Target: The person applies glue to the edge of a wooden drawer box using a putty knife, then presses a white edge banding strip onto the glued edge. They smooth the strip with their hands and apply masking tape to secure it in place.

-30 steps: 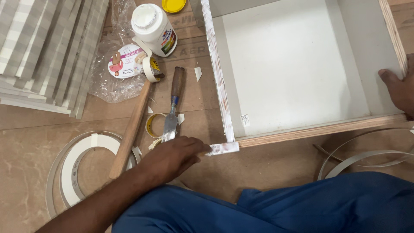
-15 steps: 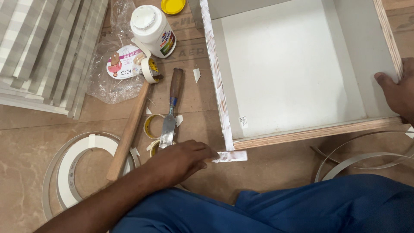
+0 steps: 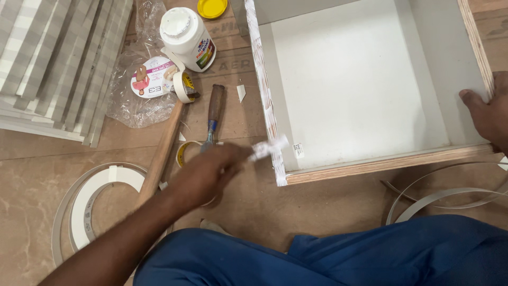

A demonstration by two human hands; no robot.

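A shallow plywood drawer box (image 3: pixel 381 161) with a pale inside lies on the floor in front of me. My left hand (image 3: pixel 209 172), blurred by motion, pinches the loose end of a white glue-smeared edge strip (image 3: pixel 270 147) and holds it lifted off the box's left wall near the front corner. The rest of that strip (image 3: pixel 259 63) still runs along the wall's top edge. My right hand (image 3: pixel 489 114) rests on the box's right wall and grips it.
Left of the box lie a wood-handled chisel (image 3: pixel 213 114), a wooden stick (image 3: pixel 161 153), tape rolls (image 3: pixel 182 85), a white glue jar (image 3: pixel 186 37) with its yellow lid (image 3: pixel 211 7), a plastic bag and a coil of edge band (image 3: pixel 90 204). Grey panels (image 3: pixel 58 63) are stacked far left.
My left hand has moved up and left from the box's front corner, peeling the strip end off with it. The box sits slightly further right in view.
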